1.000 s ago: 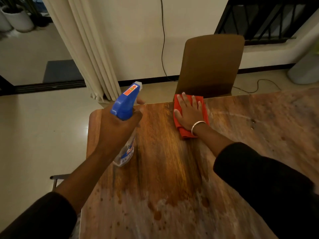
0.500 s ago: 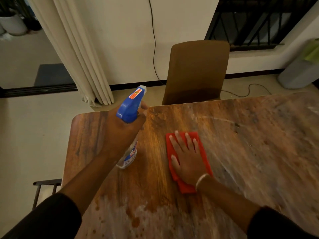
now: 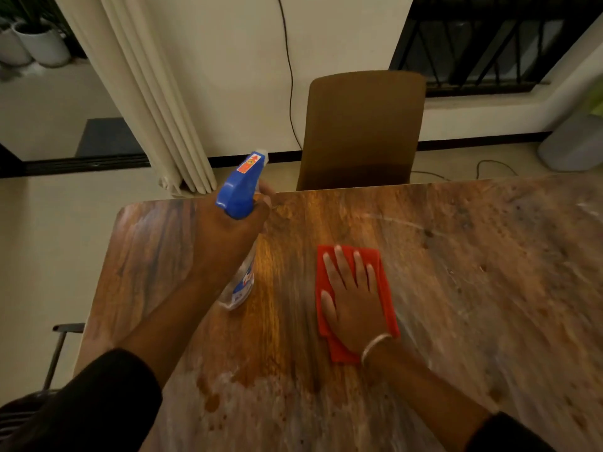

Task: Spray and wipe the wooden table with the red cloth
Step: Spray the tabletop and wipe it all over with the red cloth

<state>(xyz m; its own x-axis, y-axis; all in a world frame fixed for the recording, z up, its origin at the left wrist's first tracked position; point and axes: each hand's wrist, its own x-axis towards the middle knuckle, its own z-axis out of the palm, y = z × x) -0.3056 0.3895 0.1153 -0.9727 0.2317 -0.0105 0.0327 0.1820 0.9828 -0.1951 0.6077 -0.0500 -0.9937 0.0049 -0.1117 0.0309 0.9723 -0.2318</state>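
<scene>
The wooden table [image 3: 473, 288] fills the lower right of the head view, with wet streaks and pale blotches on its surface. A folded red cloth [image 3: 385, 288] lies flat on it near the middle. My right hand [image 3: 352, 305] presses down on the cloth, fingers spread, a metal bangle on the wrist. My left hand [image 3: 225, 236] grips a spray bottle [image 3: 239, 194] with a blue trigger head and clear body, held above the table's left part, nozzle pointing away from me.
A brown chair [image 3: 362, 128] stands at the table's far edge. Cream curtains [image 3: 156, 109] hang at the back left, with a black cable on the wall. A dark chair frame [image 3: 62, 334] shows beside the table's left edge. Plant pots [image 3: 42, 44] stand far left.
My right hand has slid the red cloth from the far edge towards me across the table, then held near the middle. The left hand keeps the bottle in about the same place.
</scene>
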